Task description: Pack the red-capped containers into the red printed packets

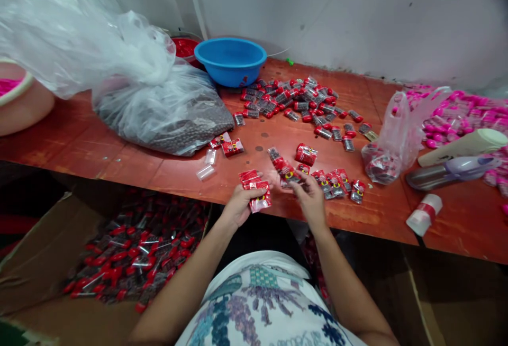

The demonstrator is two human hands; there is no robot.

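My left hand (237,207) is closed on several red printed plastic packets (260,199), fanned over one another above the table's front edge. In my right hand (311,198) is a red printed packet (282,166), pinched at its lower end. Dark, bead-like contents show at its far end; some of it is hidden by the fingers. Right of that hand lie several red packets with dark contents (337,183). Just beyond it sits a red bundle of packets (305,154). More flat red packets (232,147) and two clear tubes (205,172) rest to the left.
A plastic bag of dark beads (170,108) fills the table's left side. Behind are a blue basin (230,60) and a pile of red-capped containers (293,100). At right are a small plastic bag (387,150) and pink-capped containers (456,116). A cardboard box (43,235) stands below left.
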